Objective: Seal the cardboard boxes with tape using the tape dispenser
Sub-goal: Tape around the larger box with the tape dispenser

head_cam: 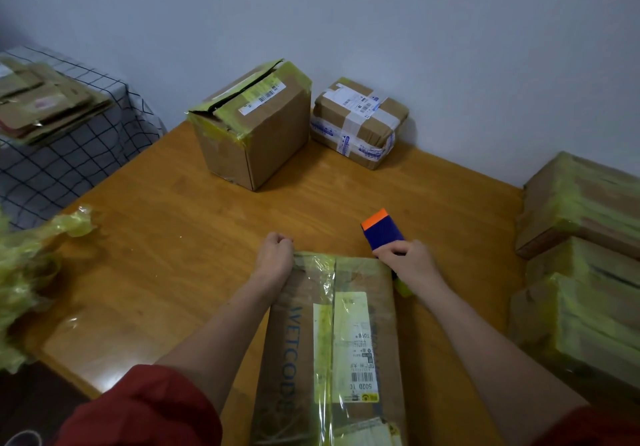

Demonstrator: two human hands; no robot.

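Position: box (360,324) lies on worktop (173,255), body-side of both hands. L hand (275,255) curls over its far-left corner, clenched on the edge to steady it vs. tape pull. R hand (407,260) grasps dispenser (381,232), which projects beyond the knuckles at the far-right corner; tape contact w/ cardboard not discernible, prob. starting an edge pass.

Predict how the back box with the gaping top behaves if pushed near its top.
The back box probably slides rather than tips: it looks as wide as tall, and the wooden table looks smooth. Its top seam gapes, so upper walls likely flex when gripped.
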